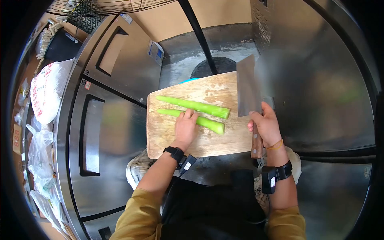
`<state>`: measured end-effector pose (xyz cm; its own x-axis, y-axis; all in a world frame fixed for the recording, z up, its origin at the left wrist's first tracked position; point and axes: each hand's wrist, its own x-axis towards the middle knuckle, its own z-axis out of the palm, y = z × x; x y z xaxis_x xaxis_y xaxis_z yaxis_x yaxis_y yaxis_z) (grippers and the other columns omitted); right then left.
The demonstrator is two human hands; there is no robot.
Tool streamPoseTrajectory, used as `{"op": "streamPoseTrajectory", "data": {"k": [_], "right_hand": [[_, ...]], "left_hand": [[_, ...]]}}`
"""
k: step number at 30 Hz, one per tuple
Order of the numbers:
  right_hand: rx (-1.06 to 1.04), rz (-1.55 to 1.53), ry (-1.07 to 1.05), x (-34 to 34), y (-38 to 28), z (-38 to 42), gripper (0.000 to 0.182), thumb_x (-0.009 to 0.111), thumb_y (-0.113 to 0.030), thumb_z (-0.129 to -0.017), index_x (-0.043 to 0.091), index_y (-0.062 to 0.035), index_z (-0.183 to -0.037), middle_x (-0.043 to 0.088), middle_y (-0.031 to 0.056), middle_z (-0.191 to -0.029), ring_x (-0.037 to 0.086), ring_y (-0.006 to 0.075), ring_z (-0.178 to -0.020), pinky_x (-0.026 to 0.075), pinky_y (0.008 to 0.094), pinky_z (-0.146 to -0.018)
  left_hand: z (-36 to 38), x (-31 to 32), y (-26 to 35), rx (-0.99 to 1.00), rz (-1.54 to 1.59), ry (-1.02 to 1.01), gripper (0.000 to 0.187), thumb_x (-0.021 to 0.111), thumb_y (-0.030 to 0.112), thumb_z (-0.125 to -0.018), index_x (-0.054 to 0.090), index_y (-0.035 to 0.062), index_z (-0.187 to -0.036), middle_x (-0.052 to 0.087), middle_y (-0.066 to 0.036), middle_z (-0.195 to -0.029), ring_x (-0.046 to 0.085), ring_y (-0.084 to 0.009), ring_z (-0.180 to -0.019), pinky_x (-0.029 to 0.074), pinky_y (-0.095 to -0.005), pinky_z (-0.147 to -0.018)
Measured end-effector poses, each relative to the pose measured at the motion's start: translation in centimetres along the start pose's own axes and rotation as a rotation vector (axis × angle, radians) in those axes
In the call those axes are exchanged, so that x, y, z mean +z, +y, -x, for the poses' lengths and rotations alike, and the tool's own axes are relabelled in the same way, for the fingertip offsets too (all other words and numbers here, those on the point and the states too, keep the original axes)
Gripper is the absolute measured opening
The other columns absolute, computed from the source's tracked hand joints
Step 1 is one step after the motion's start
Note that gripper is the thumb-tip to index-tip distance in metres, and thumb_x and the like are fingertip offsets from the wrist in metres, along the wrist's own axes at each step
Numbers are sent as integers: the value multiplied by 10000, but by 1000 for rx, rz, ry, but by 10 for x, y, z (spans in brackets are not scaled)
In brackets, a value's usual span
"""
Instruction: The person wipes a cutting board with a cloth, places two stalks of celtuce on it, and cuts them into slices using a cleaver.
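Two peeled light-green stems that look like celtuce lie on a wooden cutting board (168,136). My left hand (187,127) is closed around the middle of the nearer celtuce stem (212,125), whose thick end points right. Just behind it, the farther celtuce stem (196,105) lies roughly alongside, untouched. In my right hand (266,125) is a cleaver (249,88), gripped by its wooden handle. The broad blade points away from me at the board's right edge, apart from both stems.
Steel cabinets with recessed handles (90,136) stand on the left, beside plastic bags (50,90). A large steel door (320,88) closes in the right side. Behind the board are a black pole (198,36) and its round base (224,66), under a wire fan guard (108,8).
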<state>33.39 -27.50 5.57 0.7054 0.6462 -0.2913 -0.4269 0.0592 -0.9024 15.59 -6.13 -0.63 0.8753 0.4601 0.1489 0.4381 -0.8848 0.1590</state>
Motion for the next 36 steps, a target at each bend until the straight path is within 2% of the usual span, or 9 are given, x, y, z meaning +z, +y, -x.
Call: {"op": "streamPoseTrajectory", "data": {"k": [3, 9, 12, 19, 28, 29, 32, 34, 36], "right_hand": [[-12, 58, -69, 1, 2, 1, 169, 558, -30, -895, 525, 2, -1058, 576, 51, -829, 556, 94, -553, 473, 242, -492], [-24, 19, -77, 2, 3, 11, 138, 557, -30, -901, 526, 2, -1031, 573, 45, -813, 557, 89, -556, 469, 237, -487], [-33, 26, -6, 0, 1, 11, 128, 551, -24, -902, 526, 3, -1025, 571, 48, -798, 557, 89, -554, 465, 234, -484], [-26, -29, 68, -17, -5, 7, 130, 540, -11, -900, 530, 4, -1029, 574, 52, -790, 549, 88, -543, 462, 235, -477], [-56, 40, 79, -17, 0, -2, 167, 560, -40, -902, 515, 28, -1048, 581, 65, -775, 577, 84, -557, 480, 238, -486], [-69, 70, 109, -13, -1, 1, 151, 558, -33, -899, 512, 34, -1026, 585, 90, -776, 583, 94, -548, 478, 255, -482], [-133, 299, 79, -8, 0, 1, 158, 554, -27, -876, 513, 37, -1014, 602, 166, -801, 644, 235, -631, 512, 342, -567], [-312, 549, 103, -9, 27, -9, 169, 567, -27, -892, 509, 12, -1046, 578, 108, -810, 586, 159, -574, 478, 293, -512], [-374, 708, 119, -1, 35, -8, 185, 565, -17, -873, 508, 19, -1046, 595, 162, -839, 624, 266, -626, 509, 356, -571]], "left_hand": [[4, -11, 2, 12, -24, -27, 381, 663, 47, -705, 660, 103, -1082, 546, -82, -1060, 512, -291, -1019, 431, -425, -885], [-15, -19, 19, 139, 155, 128, 410, 645, 8, -739, 626, 97, -1138, 573, -102, -1127, 544, -331, -1016, 466, -419, -898], [-30, -15, 27, 161, 120, 13, 434, 649, 11, -761, 605, 104, -1183, 578, -85, -1208, 571, -322, -1055, 492, -403, -895], [-64, 4, 26, 112, 15, -162, 362, 647, 99, -799, 610, 152, -1155, 613, -37, -1163, 627, -292, -1002, 530, -402, -830], [-85, 21, 31, 4, 6, -30, 411, 695, 146, -798, 606, 155, -1199, 644, -61, -1111, 635, -296, -994, 522, -406, -815], [-86, 22, 32, -4, 16, -8, 412, 696, 156, -801, 607, 157, -1204, 648, -61, -1104, 637, -294, -993, 522, -408, -814], [-89, 23, 31, 20, -54, -25, 442, 708, 205, -802, 613, 173, -1232, 660, -59, -1073, 628, -290, -970, 513, -398, -828], [-90, 21, 35, 35, -115, -44, 464, 719, 254, -794, 617, 183, -1241, 658, -45, -1103, 603, -272, -969, 485, -390, -855], [-91, 22, 37, 42, -145, -36, 474, 724, 285, -789, 623, 194, -1244, 660, -31, -1112, 575, -257, -972, 454, -384, -871]]}}
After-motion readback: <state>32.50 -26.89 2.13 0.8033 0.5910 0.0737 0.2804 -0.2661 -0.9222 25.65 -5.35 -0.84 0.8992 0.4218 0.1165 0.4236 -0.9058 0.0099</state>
